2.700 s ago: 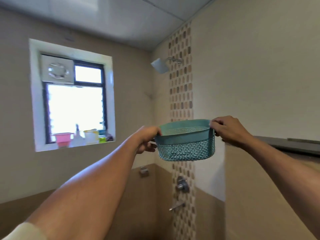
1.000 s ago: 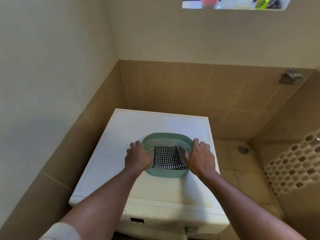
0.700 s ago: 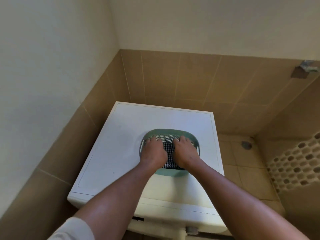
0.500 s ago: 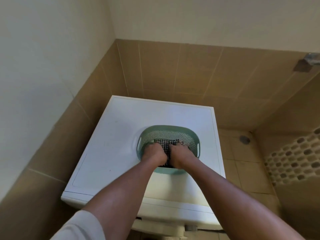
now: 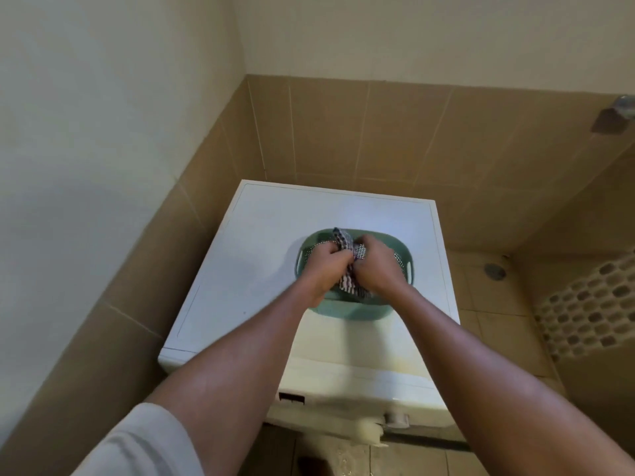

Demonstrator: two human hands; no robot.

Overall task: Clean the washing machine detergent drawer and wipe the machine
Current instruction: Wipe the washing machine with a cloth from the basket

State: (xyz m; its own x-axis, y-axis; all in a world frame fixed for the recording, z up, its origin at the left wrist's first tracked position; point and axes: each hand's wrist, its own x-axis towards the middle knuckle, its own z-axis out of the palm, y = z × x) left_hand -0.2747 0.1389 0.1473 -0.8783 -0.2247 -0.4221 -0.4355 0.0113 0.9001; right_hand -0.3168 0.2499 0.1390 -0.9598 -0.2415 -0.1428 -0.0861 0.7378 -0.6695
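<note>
A white washing machine (image 5: 261,255) stands in the tiled corner, seen from above. On its top sits a teal perforated basket (image 5: 402,255). Both hands are inside the basket, gripping a black-and-white checked cloth (image 5: 343,243) bunched between them. My left hand (image 5: 321,266) holds the cloth's left side and my right hand (image 5: 376,266) its right side. A fold of the cloth rises above the basket's far rim. The machine's front edge and a dark slot (image 5: 291,397) show at the bottom; the detergent drawer cannot be made out.
Brown wall tiles (image 5: 343,132) close in the machine at the back and left. To the right lie a floor drain (image 5: 494,271) and a mosaic tile strip (image 5: 591,304). A metal wall fitting (image 5: 615,115) sticks out at the upper right.
The basket came down from the air onto the machine top. Both hands left its rim, reached inside, took hold of the checked cloth, and have now raised it.
</note>
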